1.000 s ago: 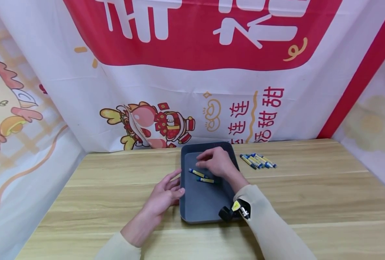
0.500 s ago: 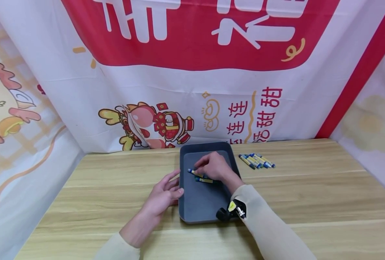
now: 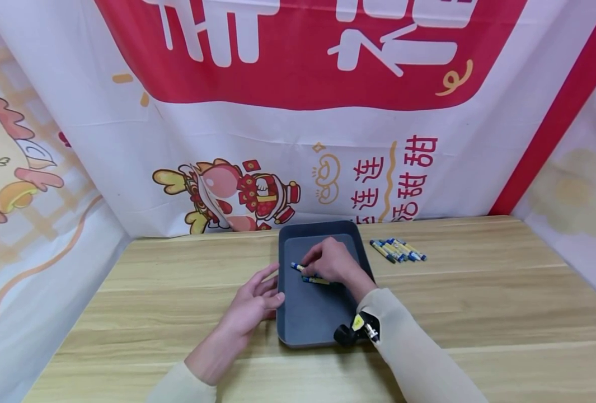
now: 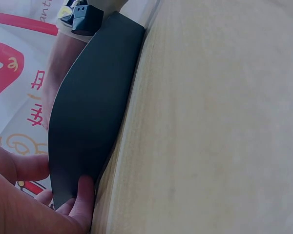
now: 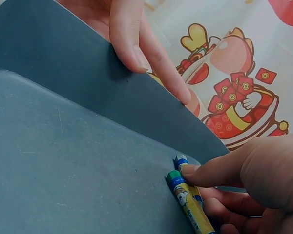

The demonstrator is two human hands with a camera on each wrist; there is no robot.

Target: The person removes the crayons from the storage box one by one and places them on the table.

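Note:
A dark grey tray (image 3: 308, 327) lies on the wooden table. My left hand (image 3: 251, 305) holds its left wall, and in the right wrist view one digit hooks over the rim. Inside the tray, my right hand (image 3: 335, 262) pinches a crayon with a grey tip (image 5: 181, 160) between thumb and fingers. Right beside it lies a green-tipped crayon (image 5: 190, 204) in a yellow wrapper, its far end partly covered by the hand in the head view. The left wrist view shows the tray's outer wall (image 4: 95, 97) with left fingertips against it.
Several more crayons (image 3: 398, 250) lie in a cluster on the table (image 3: 479, 291), just right of the tray's far corner. A printed cloth (image 3: 257, 134) hangs behind the table's far edge. A black wrist camera (image 3: 358, 329) sits at the right cuff, over the tray's near right edge.
My right hand has come down and toward me onto the grey-tipped crayon, and its fingers have closed on it. The left hand keeps its place at the tray's wall.

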